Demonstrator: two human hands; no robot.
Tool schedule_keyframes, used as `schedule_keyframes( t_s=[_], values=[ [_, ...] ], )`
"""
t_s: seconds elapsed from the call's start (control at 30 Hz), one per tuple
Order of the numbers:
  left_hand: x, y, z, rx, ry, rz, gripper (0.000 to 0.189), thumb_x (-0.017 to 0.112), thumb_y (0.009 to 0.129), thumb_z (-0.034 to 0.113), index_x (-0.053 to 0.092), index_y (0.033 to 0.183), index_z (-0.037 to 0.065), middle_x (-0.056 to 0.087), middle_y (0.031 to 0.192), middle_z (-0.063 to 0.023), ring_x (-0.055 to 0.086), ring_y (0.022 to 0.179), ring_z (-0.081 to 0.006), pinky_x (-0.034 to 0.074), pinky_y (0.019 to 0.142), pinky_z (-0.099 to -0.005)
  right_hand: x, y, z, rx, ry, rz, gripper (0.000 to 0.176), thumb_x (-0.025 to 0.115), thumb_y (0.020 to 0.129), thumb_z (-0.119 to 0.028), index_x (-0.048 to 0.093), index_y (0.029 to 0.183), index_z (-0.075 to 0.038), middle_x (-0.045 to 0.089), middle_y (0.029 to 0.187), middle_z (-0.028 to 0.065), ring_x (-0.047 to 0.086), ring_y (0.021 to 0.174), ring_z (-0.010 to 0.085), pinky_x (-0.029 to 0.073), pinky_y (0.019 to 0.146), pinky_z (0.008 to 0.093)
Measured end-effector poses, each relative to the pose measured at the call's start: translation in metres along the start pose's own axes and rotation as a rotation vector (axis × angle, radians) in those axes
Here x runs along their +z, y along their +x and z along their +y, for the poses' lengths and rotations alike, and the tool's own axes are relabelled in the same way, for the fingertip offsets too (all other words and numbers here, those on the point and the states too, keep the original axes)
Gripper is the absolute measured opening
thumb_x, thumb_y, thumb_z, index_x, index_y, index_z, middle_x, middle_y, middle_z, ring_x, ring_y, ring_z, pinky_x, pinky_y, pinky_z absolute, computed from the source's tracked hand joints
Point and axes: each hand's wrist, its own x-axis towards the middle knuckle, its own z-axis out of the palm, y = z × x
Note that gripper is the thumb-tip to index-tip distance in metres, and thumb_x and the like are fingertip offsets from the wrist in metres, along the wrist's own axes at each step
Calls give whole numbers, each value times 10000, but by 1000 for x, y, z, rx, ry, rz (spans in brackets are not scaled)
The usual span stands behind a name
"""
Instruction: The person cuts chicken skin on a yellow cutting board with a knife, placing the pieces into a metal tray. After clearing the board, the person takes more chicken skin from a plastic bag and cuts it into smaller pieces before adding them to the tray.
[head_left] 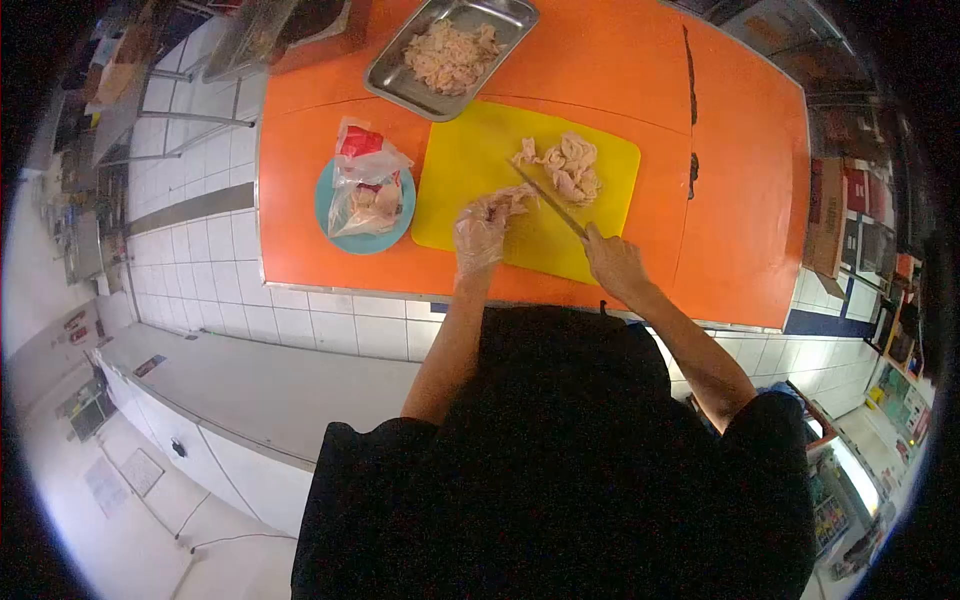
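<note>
On a yellow cutting board [450,215], my left hand [480,233], in a clear plastic glove, is closed on a pale piece of meat [515,200]. My right hand [612,262] is bare and wrapped round the handle of a knife [555,204]. The blade points up and left over the board, its tip close to small meat bits. Beyond the blade, to the right, lies a heap of cut pale meat [574,168]. The knife's handle is mostly hidden by my fingers.
A metal tray [378,77] of shredded pale meat stands at the far side of the orange table [740,200]. Left of the board, a blue plate [374,243] bears a plastic bag [362,195] with meat and something red. Shelves and boxes stand right of the table.
</note>
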Motion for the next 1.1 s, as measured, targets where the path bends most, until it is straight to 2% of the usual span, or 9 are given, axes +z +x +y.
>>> schedule_keyframes(
  t_s=[0.1,0.47,0.53,0.63,0.7,0.8,1.0,1.07,1.1],
  values=[
    [-18,-3,39,-30,49,27,162,697,895,57,772,1038,40,754,911,-178,722,807,-317,553,713,-386,7,1,-18,15,65,25,249,482,1060,-276,463,1174,-56,677,721,236,701,687,443,540,595,581],
    [-10,-3,0,126,204,-54,198,701,901,100,758,1084,53,737,904,-194,707,814,-342,556,741,-410,26,113,-64,-229,16,216,280,528,936,-94,499,1185,31,698,766,247,715,725,439,557,646,570],
    [-6,-5,-5,152,247,-57,204,700,906,122,760,1092,64,738,912,-194,708,821,-347,555,751,-419,24,103,-61,-215,4,201,281,525,935,-87,500,1187,34,695,757,243,715,720,437,556,639,571],
    [-13,-2,24,-31,128,-18,217,702,916,164,766,1098,67,741,907,-195,718,830,-353,554,762,-435,25,53,-24,-169,12,100,228,499,1002,-164,500,1166,-6,683,729,235,709,703,438,543,627,590],
    [-21,2,37,-273,4,-261,236,713,918,211,774,1099,71,743,926,-201,725,866,-362,550,771,-449,32,18,2,-176,-2,77,223,484,1028,-204,494,1160,-25,680,723,236,707,701,441,537,623,598],
    [7,-11,-20,-154,7,-14,230,702,927,217,777,1069,52,739,938,-214,722,869,-368,548,765,-451,30,-7,9,-18,-77,-100,361,503,988,-176,485,1308,-9,706,788,221,714,689,412,548,584,573],
    [-14,-9,6,90,311,-123,275,698,920,251,769,1074,34,741,1022,-217,711,916,-390,556,814,-460,28,81,-47,-172,7,147,270,520,986,-185,496,1211,-38,694,751,228,703,721,452,520,609,609],
    [-14,-10,3,97,257,-118,274,699,919,251,769,1069,33,740,1014,-218,706,913,-397,556,814,-466,54,123,-54,-392,-119,672,271,536,970,-179,500,1192,-29,688,740,227,709,742,444,520,600,608],
    [-12,-12,3,101,188,-115,272,700,917,252,769,1063,33,738,1007,-219,702,910,-404,555,814,-472,53,120,-58,-384,-114,671,271,536,970,-179,500,1192,-29,688,740,227,709,742,444,520,600,608]
  ],
)
